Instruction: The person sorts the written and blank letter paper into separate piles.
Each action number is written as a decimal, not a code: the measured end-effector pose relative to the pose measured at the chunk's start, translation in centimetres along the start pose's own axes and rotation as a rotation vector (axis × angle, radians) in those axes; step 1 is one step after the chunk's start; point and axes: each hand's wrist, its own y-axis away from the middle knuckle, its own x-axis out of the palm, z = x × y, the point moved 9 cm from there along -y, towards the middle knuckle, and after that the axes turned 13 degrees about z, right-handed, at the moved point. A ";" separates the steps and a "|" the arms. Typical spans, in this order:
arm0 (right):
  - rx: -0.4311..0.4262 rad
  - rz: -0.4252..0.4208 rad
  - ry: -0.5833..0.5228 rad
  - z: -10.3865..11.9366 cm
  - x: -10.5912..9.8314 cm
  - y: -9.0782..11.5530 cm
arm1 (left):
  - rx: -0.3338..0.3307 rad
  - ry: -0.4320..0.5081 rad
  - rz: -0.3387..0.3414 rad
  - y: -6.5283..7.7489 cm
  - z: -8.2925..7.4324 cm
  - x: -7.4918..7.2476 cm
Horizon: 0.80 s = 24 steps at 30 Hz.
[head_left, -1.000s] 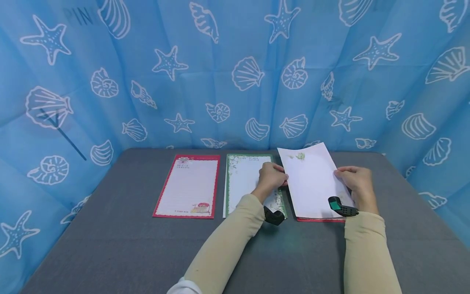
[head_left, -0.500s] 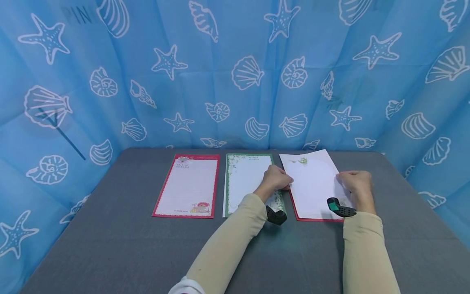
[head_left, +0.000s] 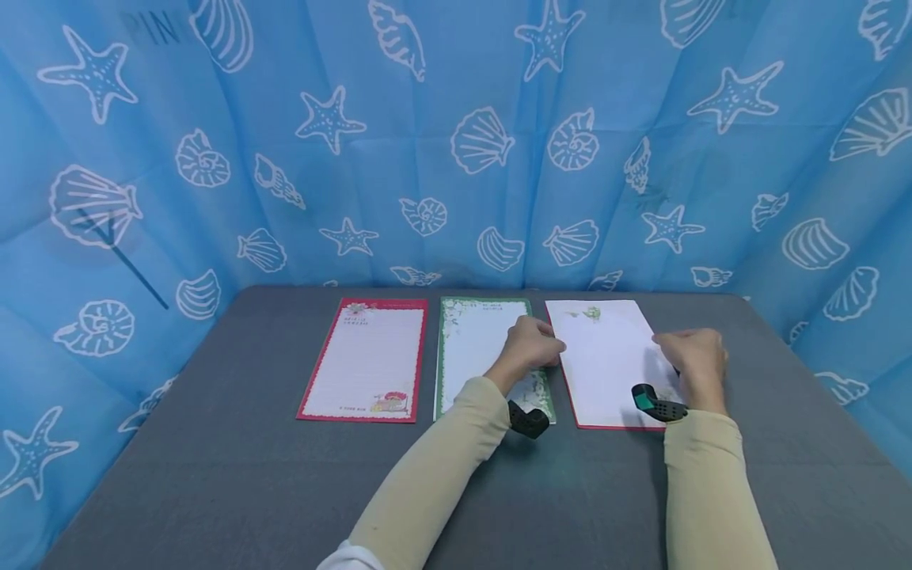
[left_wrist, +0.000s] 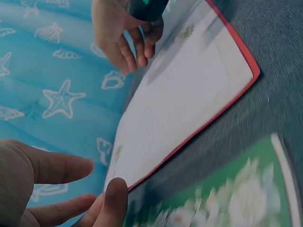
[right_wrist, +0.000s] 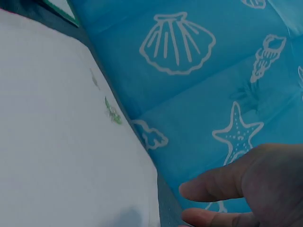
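Observation:
A white sheet of paper with a small green motif near its top lies flat on the right-hand stack. Thin red edging from beneath it shows along its left and near sides. My left hand is at the sheet's left edge, thumb and fingers parted in the left wrist view. Beyond the opposite edge is my right hand, its fingers loosely bent and holding nothing. Under my left hand and forearm lies a green-bordered floral sheet, partly covered from view.
A red-bordered lined sheet lies at the left of the row. Everything rests on a grey cloth-covered table. Behind the table's far edge hangs a blue curtain printed with shells and starfish.
The white sheet, raised and curved a second ago, has come down flat and lined up with the red-edged stack. My hands have let go of its sides.

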 end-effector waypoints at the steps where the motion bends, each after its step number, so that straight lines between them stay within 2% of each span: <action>1: -0.020 -0.003 0.030 0.4 0.0 0.0 | 0.008 0.002 0.006 0.1 0.0 -0.4; 4: -0.075 0.001 0.103 1.9 0.7 0.1 | 0.022 -0.017 0.011 0.4 0.3 -1.7; 8: -0.160 0.042 0.157 4.2 2.9 0.5 | 0.032 -0.065 -0.005 1.0 0.9 -4.1; 12: -0.313 0.134 0.217 6.6 5.6 1.5 | 0.042 -0.106 -0.037 1.7 1.6 -6.5; 16: -0.452 0.237 0.254 8.3 8.3 2.5 | 0.036 -0.195 -0.085 2.5 2.1 -8.8; 21: -0.525 0.334 0.277 9.3 10.8 3.3 | 0.024 -0.326 -0.136 3.5 2.8 -11.1; 24: -0.551 0.383 0.291 9.5 11.8 3.5 | 0.014 -0.365 -0.153 4.0 3.3 -12.2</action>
